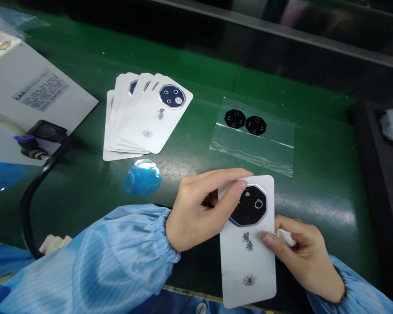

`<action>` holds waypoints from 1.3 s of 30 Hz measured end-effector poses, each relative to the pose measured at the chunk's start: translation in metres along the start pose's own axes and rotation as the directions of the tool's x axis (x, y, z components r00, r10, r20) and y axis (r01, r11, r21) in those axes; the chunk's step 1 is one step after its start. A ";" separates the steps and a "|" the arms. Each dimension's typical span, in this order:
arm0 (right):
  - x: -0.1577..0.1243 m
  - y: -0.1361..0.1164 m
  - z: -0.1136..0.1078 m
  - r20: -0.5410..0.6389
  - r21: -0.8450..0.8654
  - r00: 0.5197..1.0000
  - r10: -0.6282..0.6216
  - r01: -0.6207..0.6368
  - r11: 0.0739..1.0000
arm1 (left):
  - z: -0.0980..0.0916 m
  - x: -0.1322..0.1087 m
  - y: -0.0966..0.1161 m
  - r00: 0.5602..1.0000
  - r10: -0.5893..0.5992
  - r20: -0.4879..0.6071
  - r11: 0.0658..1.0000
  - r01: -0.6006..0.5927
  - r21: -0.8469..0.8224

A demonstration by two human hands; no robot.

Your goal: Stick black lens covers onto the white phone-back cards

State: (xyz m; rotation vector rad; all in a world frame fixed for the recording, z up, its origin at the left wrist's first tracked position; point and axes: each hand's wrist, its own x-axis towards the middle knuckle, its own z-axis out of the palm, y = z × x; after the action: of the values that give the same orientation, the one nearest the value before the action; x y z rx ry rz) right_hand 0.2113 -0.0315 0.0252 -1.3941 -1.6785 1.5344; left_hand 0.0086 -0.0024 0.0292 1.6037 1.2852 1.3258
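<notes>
"What could go wrong, taking the clear bag [252, 153] as our mark?"

"Far left of it, the black cable [23, 209] curves near the left sleeve [124, 248]; a snag could jolt that arm. Closer on that side, the fanned stack [134, 126] could slide if knocked — its edges are uneven. The blue film [142, 178], left and nearer, might cling to the sleeve."

"And the hands?"

"Left hand [196, 213], just nearer than the bag: it pinches the panel's top, thumb on the black camera patch [249, 213]. Uneven pressure could smudge or shift that patch. The panel [245, 270] is on the bag's near side, between both hands."

"The right?"

"The right hand [304, 257], nearer and rightward, grips the panel's side with a white wad [285, 237] in its fingers — grit there could scratch, and a slack pinch could drop everything."
</notes>
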 end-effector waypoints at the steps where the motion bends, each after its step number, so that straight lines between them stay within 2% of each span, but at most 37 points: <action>1: -0.001 0.000 0.000 0.009 0.010 1.000 0.008 -0.008 1.000 | 0.000 0.000 0.000 1.000 -0.009 -0.002 1.000 0.009 0.001; 8: -0.001 0.000 -0.003 0.075 0.076 0.994 0.079 -0.085 0.993 | 0.001 -0.001 0.002 0.998 -0.044 -0.048 0.999 0.045 0.010; 21: -0.001 0.000 -0.002 0.080 0.116 0.994 0.078 -0.087 0.990 | 0.001 -0.001 0.003 0.997 -0.057 -0.060 0.998 0.056 -0.017; 27: -0.001 -0.008 0.003 -0.024 0.019 0.996 0.086 -0.086 0.996 | -0.002 0.000 0.006 0.990 -0.137 -0.015 0.990 0.136 -0.038; 30: -0.002 -0.019 0.004 -0.154 -0.069 0.987 0.044 -0.055 0.996 | -0.003 0.001 0.010 0.980 -0.196 -0.017 0.973 0.193 -0.126; 33: -0.004 -0.040 0.004 -0.328 -0.086 0.944 -0.022 -0.007 0.996 | -0.004 0.005 0.025 0.976 -0.215 -0.029 0.914 0.191 -0.357; 35: -0.007 -0.059 0.003 -0.405 -0.094 0.910 -0.085 0.051 0.994 | -0.007 0.010 0.045 0.984 -0.175 -0.045 0.886 0.137 -0.443; 39: -0.020 -0.100 0.000 -0.518 -0.145 0.829 -0.211 0.157 0.977 | -0.017 0.022 0.098 0.988 0.051 -0.147 0.927 -0.102 -0.362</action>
State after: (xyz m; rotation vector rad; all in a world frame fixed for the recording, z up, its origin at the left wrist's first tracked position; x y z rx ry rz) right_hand 0.1832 -0.0352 0.1232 -1.4818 -1.4904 0.8561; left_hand 0.0178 -0.0102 0.1304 1.3291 0.9813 1.6389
